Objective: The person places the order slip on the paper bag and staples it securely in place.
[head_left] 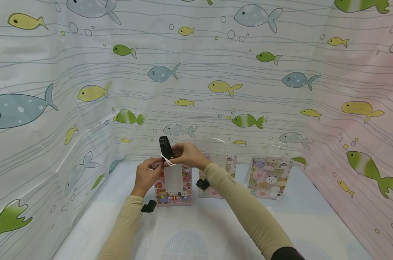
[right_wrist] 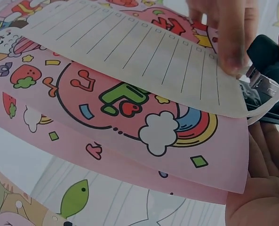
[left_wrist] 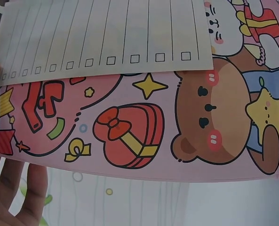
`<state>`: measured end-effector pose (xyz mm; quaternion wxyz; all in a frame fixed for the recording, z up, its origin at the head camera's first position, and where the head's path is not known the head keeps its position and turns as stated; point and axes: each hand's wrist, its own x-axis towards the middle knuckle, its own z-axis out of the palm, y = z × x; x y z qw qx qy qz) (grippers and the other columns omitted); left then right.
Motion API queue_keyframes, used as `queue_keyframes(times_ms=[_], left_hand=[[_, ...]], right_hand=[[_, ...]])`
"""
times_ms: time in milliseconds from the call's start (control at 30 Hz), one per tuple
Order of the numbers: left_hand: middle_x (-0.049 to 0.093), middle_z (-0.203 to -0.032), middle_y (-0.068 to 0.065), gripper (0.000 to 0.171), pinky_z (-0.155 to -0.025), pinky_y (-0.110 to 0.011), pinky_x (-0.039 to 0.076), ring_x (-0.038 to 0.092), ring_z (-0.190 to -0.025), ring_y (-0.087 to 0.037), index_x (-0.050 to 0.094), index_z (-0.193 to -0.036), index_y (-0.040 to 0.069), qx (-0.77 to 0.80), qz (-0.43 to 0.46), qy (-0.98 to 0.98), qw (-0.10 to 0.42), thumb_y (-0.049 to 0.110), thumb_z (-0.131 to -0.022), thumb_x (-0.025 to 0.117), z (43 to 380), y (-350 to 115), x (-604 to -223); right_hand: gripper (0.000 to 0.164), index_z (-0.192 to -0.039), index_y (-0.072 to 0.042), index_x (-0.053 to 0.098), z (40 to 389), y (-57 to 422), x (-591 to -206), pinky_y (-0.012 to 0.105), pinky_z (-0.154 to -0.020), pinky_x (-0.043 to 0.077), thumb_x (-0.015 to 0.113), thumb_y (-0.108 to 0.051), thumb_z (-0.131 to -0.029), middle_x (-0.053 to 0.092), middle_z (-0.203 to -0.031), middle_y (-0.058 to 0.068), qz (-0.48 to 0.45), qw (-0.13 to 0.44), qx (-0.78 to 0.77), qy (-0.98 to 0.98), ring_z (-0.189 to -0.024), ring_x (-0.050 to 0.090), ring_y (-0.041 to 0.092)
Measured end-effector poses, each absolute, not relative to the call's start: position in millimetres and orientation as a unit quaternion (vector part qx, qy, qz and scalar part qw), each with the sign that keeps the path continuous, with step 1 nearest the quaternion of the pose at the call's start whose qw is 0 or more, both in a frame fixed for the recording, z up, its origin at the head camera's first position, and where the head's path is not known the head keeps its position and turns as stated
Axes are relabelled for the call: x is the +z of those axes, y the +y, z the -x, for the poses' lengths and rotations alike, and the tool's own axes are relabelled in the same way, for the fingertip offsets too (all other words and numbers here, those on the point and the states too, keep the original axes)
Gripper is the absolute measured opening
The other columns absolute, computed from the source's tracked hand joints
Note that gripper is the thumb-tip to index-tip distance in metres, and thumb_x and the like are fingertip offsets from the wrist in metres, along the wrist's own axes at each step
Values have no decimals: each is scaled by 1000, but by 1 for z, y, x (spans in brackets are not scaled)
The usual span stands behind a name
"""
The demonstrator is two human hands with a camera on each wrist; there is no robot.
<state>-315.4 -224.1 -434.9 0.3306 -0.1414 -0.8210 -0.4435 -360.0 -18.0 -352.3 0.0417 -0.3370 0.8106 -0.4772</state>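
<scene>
A pink gift bag [head_left: 187, 195] printed with cartoon animals stands upright, with a lined checklist sheet [head_left: 173, 180] lying against its front. My left hand [head_left: 145, 176] pinches the sheet and the bag together near the top. In the left wrist view its fingers [left_wrist: 33, 193] show behind the bag, and the right wrist view shows its thumb [right_wrist: 232, 61] on the sheet. My right hand [head_left: 189, 155] grips a black stapler [head_left: 165, 147] at the bag's upper edge. The stapler's front end [right_wrist: 253, 77] is right at the sheet's top end, beside the white bag handle [right_wrist: 271, 101].
Behind my right forearm stands another patterned gift bag [head_left: 230, 169] with a white handle and a sheet on its front. A third, animal-print bag [head_left: 269, 178] stands to the right. Fish-print sheeting [head_left: 196, 65] encloses the pale table [head_left: 235, 231] at the back and sides.
</scene>
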Motion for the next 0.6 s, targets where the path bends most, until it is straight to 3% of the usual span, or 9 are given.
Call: queue_keyframes(times_ms=[200,600], left_hand=[[75,-101,-7,19,-73,-35,47,58,-86,-20,79,-109,8,-444,132,-823,329,10,-90,78,315,-224,-435],[75,-96,-5,20,-72,-34,48,62,-83,-20,79,-109,6,-436,139,-820,345,8,-89,79,318,-224,-436]], right_hand=[[49,-117,-8,69,356,-19,-351,26,-84,55,92,-25,-77,72,-103,-1,344,42,-468,813,-89,71,9],[51,-117,-12,69,355,-17,-353,26,-87,54,92,-32,-75,71,-106,-4,350,25,-421,837,-95,68,9]])
